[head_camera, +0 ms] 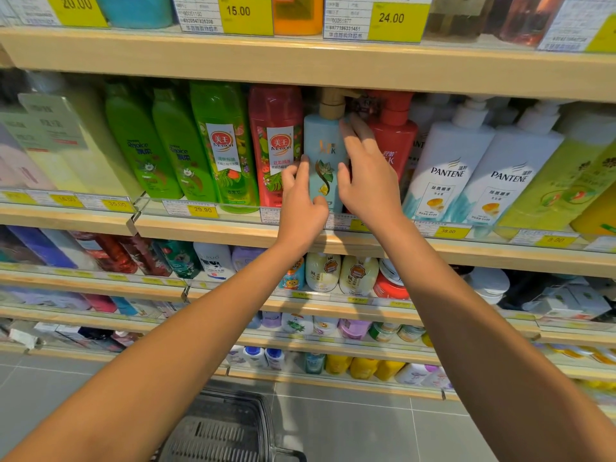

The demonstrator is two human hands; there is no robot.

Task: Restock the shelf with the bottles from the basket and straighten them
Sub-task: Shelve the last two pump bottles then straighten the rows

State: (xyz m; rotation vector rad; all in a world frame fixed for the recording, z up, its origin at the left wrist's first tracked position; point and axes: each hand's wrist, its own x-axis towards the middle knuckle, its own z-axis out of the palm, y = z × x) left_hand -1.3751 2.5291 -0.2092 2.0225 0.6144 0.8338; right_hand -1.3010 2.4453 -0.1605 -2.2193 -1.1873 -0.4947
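A light blue pump bottle (325,151) with a tan pump top stands upright on the wooden shelf (233,230), between a red Mewon bottle (274,141) and a red pump bottle (396,135). My left hand (301,201) grips the blue bottle's lower left side. My right hand (366,175) presses its right side, fingers reaching up toward the shoulder. The dark plastic basket (220,428) sits on the floor below, between my forearms; I see no bottles in the visible part of it.
Green Rejoice bottles (160,145) and a green Mewon bottle (223,145) stand left of the red one. Two white Pantene pump bottles (480,168) stand to the right. Lower shelves (100,285) hold several small bottles and jars. Grey tiled floor (366,428) lies below.
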